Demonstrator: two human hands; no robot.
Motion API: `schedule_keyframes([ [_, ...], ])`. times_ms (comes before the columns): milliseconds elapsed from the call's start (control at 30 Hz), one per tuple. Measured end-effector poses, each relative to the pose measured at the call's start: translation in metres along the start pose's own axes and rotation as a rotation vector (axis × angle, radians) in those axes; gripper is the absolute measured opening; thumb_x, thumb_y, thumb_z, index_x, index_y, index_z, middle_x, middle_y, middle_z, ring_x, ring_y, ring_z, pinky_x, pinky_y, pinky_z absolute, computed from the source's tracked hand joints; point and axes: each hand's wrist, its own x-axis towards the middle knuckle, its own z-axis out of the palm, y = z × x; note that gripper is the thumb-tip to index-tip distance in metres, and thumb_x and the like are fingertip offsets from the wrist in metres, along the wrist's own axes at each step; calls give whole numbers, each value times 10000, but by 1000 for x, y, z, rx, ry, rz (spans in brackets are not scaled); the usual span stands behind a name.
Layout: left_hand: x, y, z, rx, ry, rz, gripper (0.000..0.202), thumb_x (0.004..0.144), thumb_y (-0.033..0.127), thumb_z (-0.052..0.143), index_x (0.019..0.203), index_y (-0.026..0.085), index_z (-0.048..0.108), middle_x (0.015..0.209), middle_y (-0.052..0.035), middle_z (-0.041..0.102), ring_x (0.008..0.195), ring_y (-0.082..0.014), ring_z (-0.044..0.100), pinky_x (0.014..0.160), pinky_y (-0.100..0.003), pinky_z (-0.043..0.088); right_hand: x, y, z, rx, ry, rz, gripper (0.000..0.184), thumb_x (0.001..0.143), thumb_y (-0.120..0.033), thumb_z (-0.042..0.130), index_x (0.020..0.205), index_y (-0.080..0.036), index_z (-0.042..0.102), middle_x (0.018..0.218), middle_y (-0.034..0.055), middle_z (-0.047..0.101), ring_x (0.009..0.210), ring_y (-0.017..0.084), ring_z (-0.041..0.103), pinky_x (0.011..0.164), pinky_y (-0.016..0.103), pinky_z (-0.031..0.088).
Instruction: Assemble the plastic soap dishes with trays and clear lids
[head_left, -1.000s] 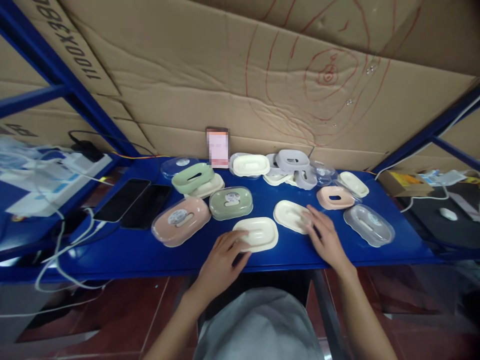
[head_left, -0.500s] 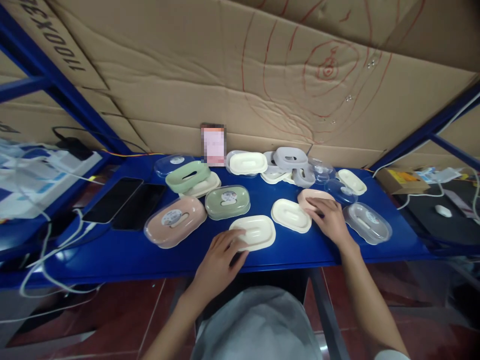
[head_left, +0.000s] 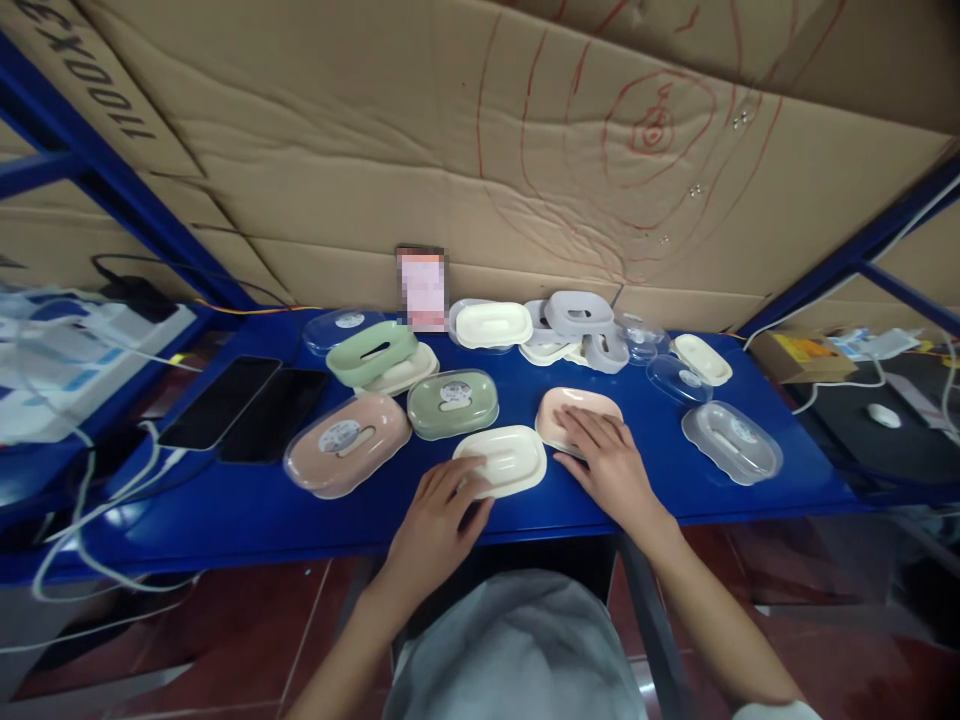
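My left hand [head_left: 437, 522] rests at the front edge of the blue shelf [head_left: 247, 505], its bent fingers laid over the near rim of a cream soap dish [head_left: 504, 458]. My right hand [head_left: 609, 462] lies on top of a pink soap dish [head_left: 570, 408] just right of the cream one, fingers spread across it and holding it down. The cream tray that lay at that spot is hidden under the pink dish.
Further left are a lidded pink box [head_left: 346, 453], a lidded green box [head_left: 452, 402] and a green tray [head_left: 371, 352]. Grey and cream parts [head_left: 577, 315] pile at the back, and clear lids [head_left: 731, 440] lie right. Two phones [head_left: 247, 400] lie left, and a cardboard wall [head_left: 450, 150] stands behind.
My right hand went from the cream tray to the pink dish further right, then brought the pink dish left and set it over the cream tray. My left hand stayed put.
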Motion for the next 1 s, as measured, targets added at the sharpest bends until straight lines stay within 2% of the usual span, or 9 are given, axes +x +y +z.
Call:
schedule_keyframes([
  [167, 0, 0, 1, 14, 17, 8, 117, 1038, 232, 596, 1120, 244, 678, 1334, -95, 704, 1239, -277, 670, 1080, -479, 527, -17, 5, 8, -74, -17, 25, 502, 1093, -202, 504, 1589, -275, 506, 1508, 95, 653, 1320, 306, 645, 1049, 481, 484],
  [333, 1, 1, 0, 12, 0, 2, 124, 1042, 241, 581, 1116, 247, 681, 1334, -95, 707, 1245, -277, 673, 1080, -484, 533, -17, -2, 19, -95, -35, 41, 737, 1003, -38, 452, 1696, -257, 329, 1557, 140, 601, 1379, 339, 604, 1072, 524, 501],
  [433, 0, 1, 0, 19, -6, 10, 115, 1051, 238, 577, 1124, 242, 666, 1342, -99, 698, 1251, -276, 665, 1079, -482, 530, -11, 9, 11, 54, -79, -22, 785, 1004, -38, 410, 1724, -290, 228, 1656, 114, 492, 1505, 291, 501, 1152, 518, 484],
  [500, 0, 1, 0, 22, -5, 15, 112, 1054, 235, 578, 1133, 242, 657, 1348, -98, 691, 1262, -275, 657, 1085, -479, 527, -5, 28, 1, 169, -90, -56, 716, 1059, -121, 402, 1722, -320, 221, 1721, 80, 393, 1592, 254, 378, 1222, 515, 432],
  [567, 0, 1, 1, 23, -3, 19, 127, 1057, 227, 574, 1156, 244, 652, 1353, -97, 687, 1278, -274, 650, 1096, -477, 524, 1, 56, -8, 210, -58, -8, 609, 1112, -253, 402, 1704, -322, 279, 1729, 73, 381, 1621, 257, 316, 1270, 544, 365],
  [700, -1, 1, 2, 37, 3, 21, 219, 1063, 221, 567, 1271, 254, 630, 1380, -97, 682, 1316, -279, 639, 1124, -493, 519, 5, 121, -15, 124, 19, 167, 512, 1127, -429, 390, 1574, -216, 522, 1611, 155, 540, 1527, 304, 474, 1252, 553, 381],
  [800, -1, 1, 2, 36, 5, 20, 249, 1062, 220, 566, 1301, 261, 625, 1394, -94, 683, 1319, -279, 643, 1133, -498, 520, 3, 161, -12, -95, 46, 365, 546, 1105, -425, 405, 1529, -115, 554, 1594, 243, 525, 1492, 370, 496, 1228, 594, 374],
  [900, 0, 1, 2, 33, 2, 18, 232, 1061, 214, 562, 1273, 266, 641, 1383, -88, 688, 1304, -272, 652, 1129, -492, 527, 0, 182, -8, -321, -8, 605, 622, 1055, -403, 492, 1551, -27, 491, 1540, 351, 520, 1453, 484, 487, 1157, 734, 332],
  [1000, 1, 1, 2, 50, 4, 21, 231, 1060, 204, 561, 1267, 263, 643, 1378, -92, 686, 1299, -272, 652, 1128, -493, 525, -2, 186, -5, -322, -103, 589, 554, 1038, -370, 528, 1512, -84, 550, 1415, 302, 640, 1337, 461, 585, 1107, 737, 355],
])
